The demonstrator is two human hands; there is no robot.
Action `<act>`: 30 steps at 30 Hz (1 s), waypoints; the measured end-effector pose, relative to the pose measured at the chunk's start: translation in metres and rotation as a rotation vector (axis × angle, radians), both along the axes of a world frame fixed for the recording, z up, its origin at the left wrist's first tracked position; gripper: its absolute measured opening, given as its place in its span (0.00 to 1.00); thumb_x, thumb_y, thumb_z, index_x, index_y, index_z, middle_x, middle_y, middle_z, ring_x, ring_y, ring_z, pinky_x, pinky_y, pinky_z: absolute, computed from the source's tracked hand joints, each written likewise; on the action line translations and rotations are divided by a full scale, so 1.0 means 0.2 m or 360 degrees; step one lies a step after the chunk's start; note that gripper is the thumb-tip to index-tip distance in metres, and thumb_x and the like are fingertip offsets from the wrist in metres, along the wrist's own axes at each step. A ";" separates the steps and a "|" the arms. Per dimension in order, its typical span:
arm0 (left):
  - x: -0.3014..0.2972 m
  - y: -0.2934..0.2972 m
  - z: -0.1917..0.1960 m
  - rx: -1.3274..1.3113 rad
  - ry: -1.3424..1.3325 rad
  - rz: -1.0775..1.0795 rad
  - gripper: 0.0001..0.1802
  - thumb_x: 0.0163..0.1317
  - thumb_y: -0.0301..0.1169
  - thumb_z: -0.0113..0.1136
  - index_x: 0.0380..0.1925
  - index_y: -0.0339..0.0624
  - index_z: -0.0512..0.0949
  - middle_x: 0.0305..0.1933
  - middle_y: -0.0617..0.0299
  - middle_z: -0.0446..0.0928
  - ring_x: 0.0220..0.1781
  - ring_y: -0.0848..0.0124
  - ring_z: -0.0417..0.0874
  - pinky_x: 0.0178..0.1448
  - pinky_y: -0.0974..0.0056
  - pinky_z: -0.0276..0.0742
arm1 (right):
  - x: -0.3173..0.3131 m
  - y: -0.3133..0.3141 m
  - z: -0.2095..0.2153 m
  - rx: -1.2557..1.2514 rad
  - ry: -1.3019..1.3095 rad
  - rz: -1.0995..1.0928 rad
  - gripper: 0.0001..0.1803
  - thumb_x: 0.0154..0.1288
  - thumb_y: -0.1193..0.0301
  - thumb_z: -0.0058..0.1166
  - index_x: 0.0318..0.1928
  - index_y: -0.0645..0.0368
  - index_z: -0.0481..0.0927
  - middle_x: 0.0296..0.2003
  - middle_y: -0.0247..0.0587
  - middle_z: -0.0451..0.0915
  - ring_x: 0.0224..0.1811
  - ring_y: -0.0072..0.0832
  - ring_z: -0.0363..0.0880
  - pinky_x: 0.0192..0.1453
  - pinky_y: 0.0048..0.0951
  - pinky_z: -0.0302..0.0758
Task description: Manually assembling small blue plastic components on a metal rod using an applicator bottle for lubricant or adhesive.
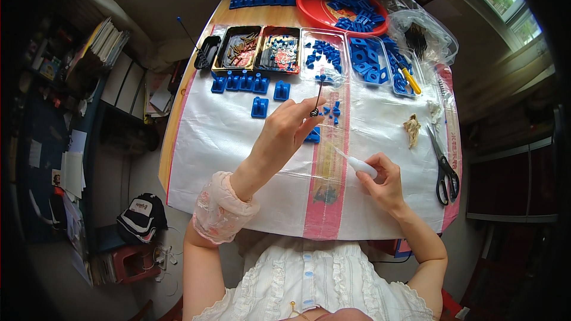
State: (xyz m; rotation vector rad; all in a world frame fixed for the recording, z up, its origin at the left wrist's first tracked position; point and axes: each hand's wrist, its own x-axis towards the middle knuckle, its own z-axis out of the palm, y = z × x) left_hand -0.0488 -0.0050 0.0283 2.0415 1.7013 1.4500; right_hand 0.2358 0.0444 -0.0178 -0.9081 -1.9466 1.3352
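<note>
head view: left hand pinches a thin metal rod with a coiled spring end, raised over the white sheet on the bench, near a small blue part. right hand grips a small white squeeze bottle, nozzle aimed toward the rod. probably best to steady both wrists and keep the nozzle tip close.

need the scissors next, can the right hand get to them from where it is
Probably yes, once it is freed. The scissors lie flat on the table cover just to the right of the right hand, with nothing between them. But that hand is holding a small white tube, which it would likely have to set down first.
</note>
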 end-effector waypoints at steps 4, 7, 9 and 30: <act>0.00 0.00 0.00 -0.0015 -0.0006 -0.0005 0.19 0.67 0.23 0.69 0.58 0.41 0.81 0.31 0.60 0.79 0.30 0.71 0.77 0.35 0.65 0.75 | 0.01 0.01 -0.02 -0.0010 0.0011 -0.0012 0.09 0.65 0.80 0.67 0.40 0.66 0.78 0.30 0.37 0.85 0.29 0.17 0.82 0.28 0.20 0.75; 0.00 0.00 0.01 -0.0020 0.0023 -0.0003 0.19 0.67 0.23 0.69 0.58 0.41 0.81 0.31 0.60 0.78 0.30 0.70 0.77 0.35 0.64 0.75 | 0.01 0.02 -0.01 -0.0146 0.0054 -0.0048 0.09 0.66 0.79 0.67 0.41 0.66 0.78 0.33 0.36 0.85 0.32 0.16 0.82 0.31 0.20 0.76; 0.00 0.00 0.01 -0.0023 0.0018 -0.0005 0.19 0.67 0.23 0.69 0.58 0.41 0.81 0.30 0.60 0.78 0.30 0.70 0.76 0.35 0.64 0.75 | 0.02 0.03 -0.01 -0.0249 0.0113 -0.0067 0.09 0.67 0.79 0.66 0.42 0.65 0.78 0.35 0.37 0.84 0.35 0.17 0.82 0.34 0.20 0.77; 0.00 -0.01 0.01 0.0002 0.0034 -0.0006 0.20 0.66 0.23 0.69 0.58 0.41 0.81 0.30 0.59 0.78 0.30 0.70 0.76 0.37 0.63 0.74 | -0.03 0.71 0.07 -0.1538 0.1231 -0.0264 0.12 0.82 0.62 0.45 0.48 0.58 0.75 0.26 0.30 0.64 0.23 0.18 0.56 0.22 0.21 0.55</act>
